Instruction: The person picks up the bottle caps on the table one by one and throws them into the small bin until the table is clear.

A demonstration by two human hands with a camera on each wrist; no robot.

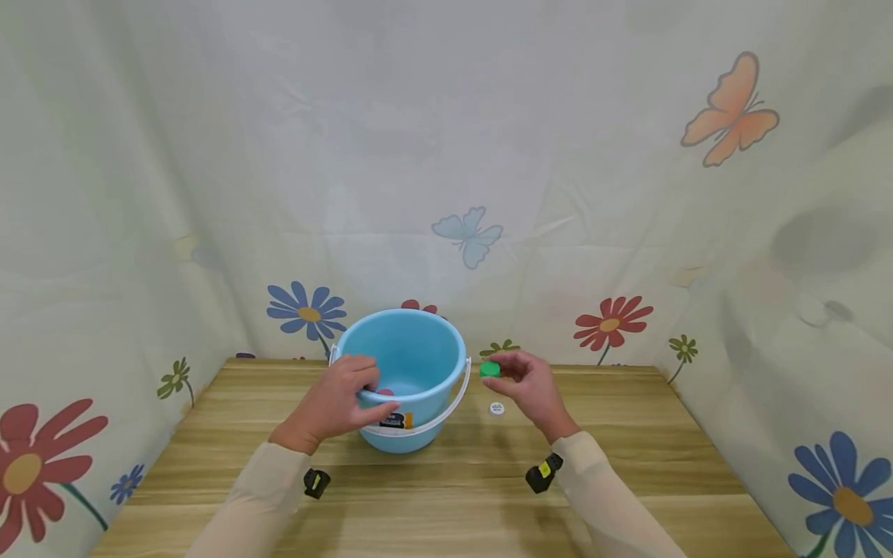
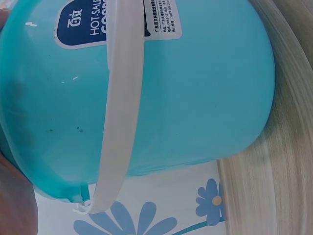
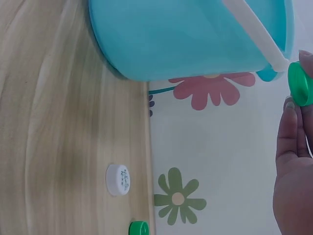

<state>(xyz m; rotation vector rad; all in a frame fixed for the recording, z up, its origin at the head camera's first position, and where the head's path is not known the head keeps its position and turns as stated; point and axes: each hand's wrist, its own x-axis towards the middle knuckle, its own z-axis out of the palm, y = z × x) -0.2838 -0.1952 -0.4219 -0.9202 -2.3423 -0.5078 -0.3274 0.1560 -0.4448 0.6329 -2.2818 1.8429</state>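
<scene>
A light blue bucket (image 1: 398, 434) with a white handle (image 2: 122, 98) stands upright on the table. My left hand (image 1: 342, 395) grips its near left rim, thumb on the outside and fingers over the inside. To the right of the bucket, my right hand (image 1: 530, 387) pinches a green bottle cap (image 1: 490, 370) above the table, its hollow side showing in the right wrist view. Below that hand lies a white cap (image 1: 497, 408) with printing on top. A second green cap (image 3: 139, 228) sits near the back edge in the right wrist view. Something pinkish (image 1: 385, 392) shows inside the bucket, mostly hidden.
The wood-grain table (image 1: 446, 504) ends at a pale curtain (image 1: 391, 155) printed with flowers and butterflies, which also hangs at both sides. The bucket's handle hangs down across its front, over a printed label (image 2: 83, 22).
</scene>
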